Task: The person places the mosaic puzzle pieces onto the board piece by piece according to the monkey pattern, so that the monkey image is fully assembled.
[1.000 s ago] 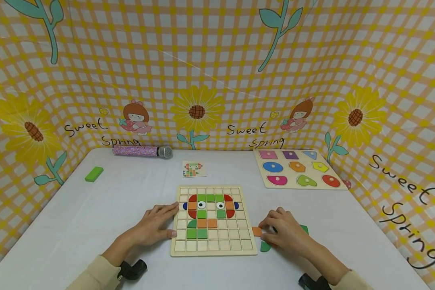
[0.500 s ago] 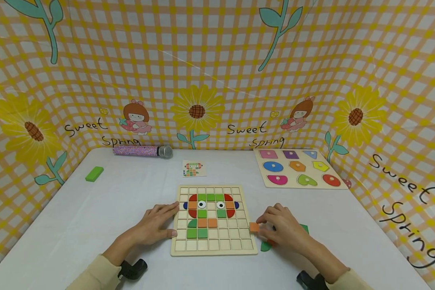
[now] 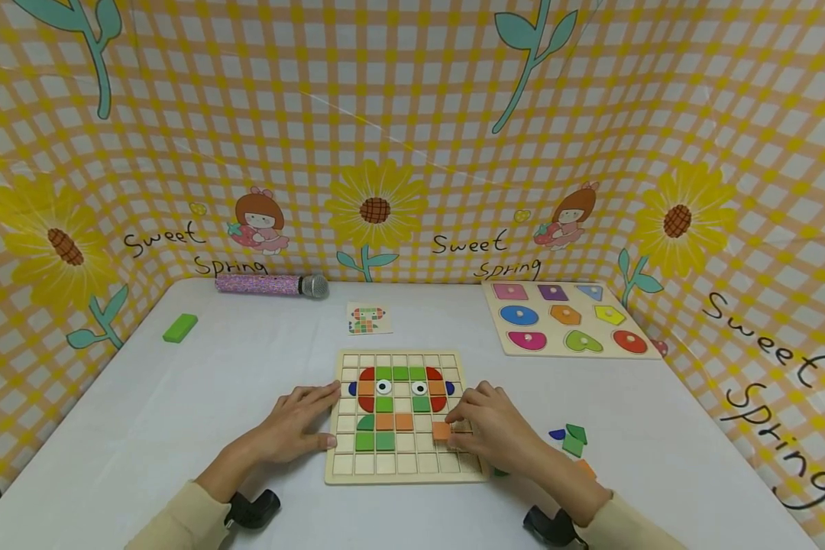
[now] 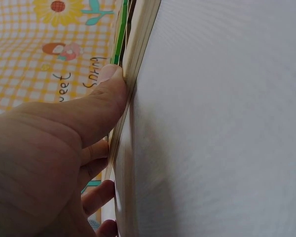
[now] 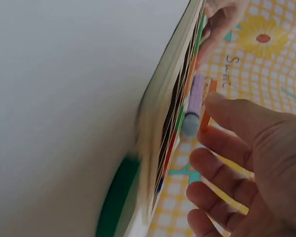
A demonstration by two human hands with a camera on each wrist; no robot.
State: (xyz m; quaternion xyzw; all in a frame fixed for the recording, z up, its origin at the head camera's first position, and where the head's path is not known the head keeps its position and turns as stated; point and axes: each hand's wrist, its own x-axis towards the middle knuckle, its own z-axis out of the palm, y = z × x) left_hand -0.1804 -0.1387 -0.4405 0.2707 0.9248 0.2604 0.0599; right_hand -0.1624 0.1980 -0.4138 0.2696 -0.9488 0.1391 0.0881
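My right hand (image 3: 486, 426) pinches an orange square tile (image 3: 441, 431) between thumb and forefinger, over the right half of a wooden grid board (image 3: 404, 478). In the right wrist view the orange tile (image 5: 212, 90) stands apart from the board's face, and the other fingers curve loosely. My left hand (image 3: 296, 424) rests against the board's left edge, thumb and fingers spread along it. In the left wrist view its thumb (image 4: 101, 101) touches the board's side (image 4: 133, 59). Red, green, orange and blue tiles and two eye discs (image 3: 383, 387) form a figure on the board.
Loose green (image 3: 574, 444), blue (image 3: 557, 434) and orange pieces (image 3: 587, 469) lie right of the board. Behind it are a picture card (image 3: 369, 318), a glittery microphone (image 3: 261, 286) and a shape puzzle (image 3: 571, 347). A green block (image 3: 180, 328) lies at the left.
My right hand has moved left with the orange tile, from beside the board to over its grid, uncovering loose pieces on the table. The left hand has stayed on the board's edge.
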